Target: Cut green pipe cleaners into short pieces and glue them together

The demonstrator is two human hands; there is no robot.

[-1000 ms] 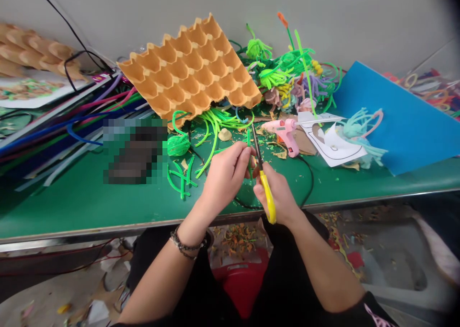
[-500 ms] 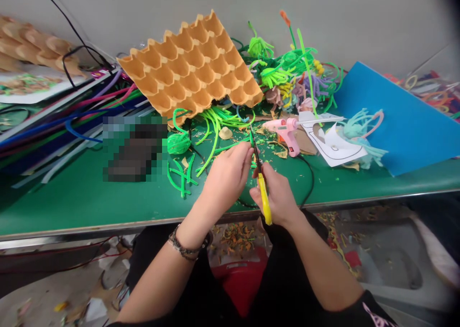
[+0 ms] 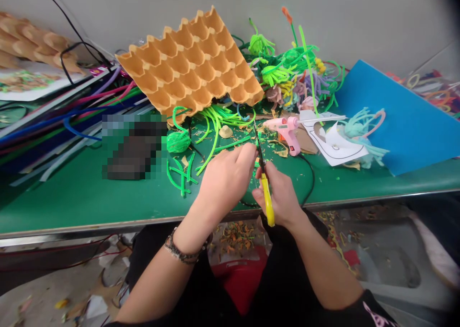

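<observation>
Two bare hands are meeting over the near edge of the green table point(image 3: 72, 197), mid-picture. Entries are running left to right.

Far left, at 10 o'clock from the hands: a stack of egg trays point(image 3: 32, 41) is lying against the wall, and long coloured strips point(image 3: 61, 121) are lying bundled just below it. At 11 o'clock an orange egg tray point(image 3: 194, 63) is leaning tilted, its near edge hanging over bright green pipe cleaners point(image 3: 215, 121). A green wound ball point(image 3: 178, 141) is sitting just under that edge. Loose green offcuts point(image 3: 181, 176) are lying at 9 o'clock from the left hand point(image 3: 224, 183).

The left hand is wearing a beaded bracelet point(image 3: 181, 252) at the wrist. Its grip is pinching narrow on a green scrap point(image 3: 256, 163), mostly hidden, right against the blades.

The scissors point(image 3: 266, 197) are pointing to 12 o'clock with the blades nearly together, over the table's near edge. The right hand point(image 3: 282, 200) is wrapping its grip around their yellow handle.

At 1 o'clock a pink glue gun point(image 3: 285, 128) is lying on the table, with a black cable point(image 3: 309, 173) curving toward the table's near edge. Behind the gun a pile of pipe-cleaner shapes point(image 3: 291, 73) is lying against the wall. At 2 o'clock a white paper cut-out point(image 3: 336, 145) is lying just beside the gun. A blue sheet point(image 3: 398, 121) is lying at far right.
</observation>
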